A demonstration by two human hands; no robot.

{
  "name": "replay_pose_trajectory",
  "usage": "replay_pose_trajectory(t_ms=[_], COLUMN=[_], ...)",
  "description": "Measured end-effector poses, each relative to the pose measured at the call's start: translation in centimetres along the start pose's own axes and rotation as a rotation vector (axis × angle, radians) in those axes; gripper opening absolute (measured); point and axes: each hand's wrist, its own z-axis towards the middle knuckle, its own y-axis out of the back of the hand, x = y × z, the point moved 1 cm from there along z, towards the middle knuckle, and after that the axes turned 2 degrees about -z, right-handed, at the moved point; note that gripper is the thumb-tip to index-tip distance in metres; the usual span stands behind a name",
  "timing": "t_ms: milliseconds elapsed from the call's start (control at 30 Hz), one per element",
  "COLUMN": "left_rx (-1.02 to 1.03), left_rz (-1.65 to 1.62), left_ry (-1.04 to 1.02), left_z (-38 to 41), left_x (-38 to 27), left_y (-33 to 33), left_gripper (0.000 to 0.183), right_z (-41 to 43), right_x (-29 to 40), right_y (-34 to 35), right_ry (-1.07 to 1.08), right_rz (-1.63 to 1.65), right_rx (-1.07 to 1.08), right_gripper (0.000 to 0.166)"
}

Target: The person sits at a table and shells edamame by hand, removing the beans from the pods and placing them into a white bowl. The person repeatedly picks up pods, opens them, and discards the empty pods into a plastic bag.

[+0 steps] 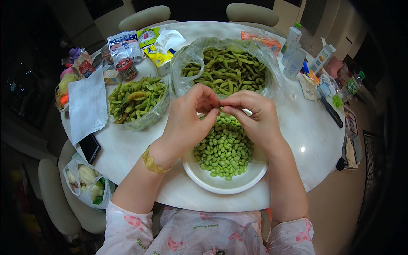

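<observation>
My left hand (194, 116) and my right hand (256, 113) meet at their fingertips above a white bowl (224, 190). The thumb and forefinger of each are pinched together. Whether something small lies between them is hidden by the fingers. Below, the bowl holds a heap of shelled green soybeans (228, 148). Just beyond my hands, a clear plastic bag (183, 68) lies spread open, full of green soybean pods (229, 71). Left of my left hand, a clear plastic container (145, 122) is heaped with more pods (134, 98), some split or browned.
On the round marble table (302, 134), a paper sheet (87, 105) with writing partly covers a phone (90, 148). Snack packets (124, 46) crowd the far left. Bottles (292, 35) and a black remote control (331, 111) lie right. A plastic bag (86, 183) sits on a chair.
</observation>
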Motion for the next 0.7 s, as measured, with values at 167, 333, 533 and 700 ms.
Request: replay_pose_trajectory(t_ms=[167,333,533,700], left_rx=[-0.137,-0.357,-0.394,-0.435], left_rz=[0.418,0.747,1.084,1.092], left_ry=[-0.264,-0.276,0.075,-0.119], left_z=[0.6,1.4,1.1,1.4], left_x=[-0.2,0.4,2.2,2.6], left_y=[2.2,6.9,11.3,10.9], left_gripper=[0.014,0.011,0.019,0.017], right_z=[0.0,0.1,1.4,4.8], right_x=[0.3,-0.4,-1.6,-3.2], right_y=[1.3,1.3,1.7,1.8], right_ry=[0.018,0.02,-0.348,-0.289], right_rz=[-0.079,-0.102,-0.155,-0.453], right_rx=[0.089,0.018,-0.079,-0.027], right_gripper=[0.011,0.011,0.015,0.017])
